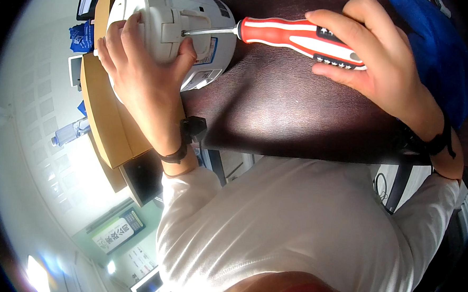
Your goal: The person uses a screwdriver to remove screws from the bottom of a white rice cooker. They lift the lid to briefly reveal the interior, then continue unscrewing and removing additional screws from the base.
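A white rounded appliance [169, 23] that looks like a rice cooker lies on its side at the far left of the table. My left hand [142, 70] grips it, fingers bent over the lid end and thumb near the hinge block. In my right hand [386, 69] is a screwdriver [282, 33] with a red and white handle and black star-patterned bands. Its metal shaft points left, and the tip meets a small hole beside the hinge, close to my left thumb. Whether a screw sits in that hole is too small to tell.
Under the appliance is a dark brown tabletop [284, 103], its near edge close to my body. Blue cloth [440, 56] lies at the right. Beyond the left edge stand a tan desk panel [106, 113] and a clear plastic bottle [70, 132]. A cable [381, 185] hangs below, right.
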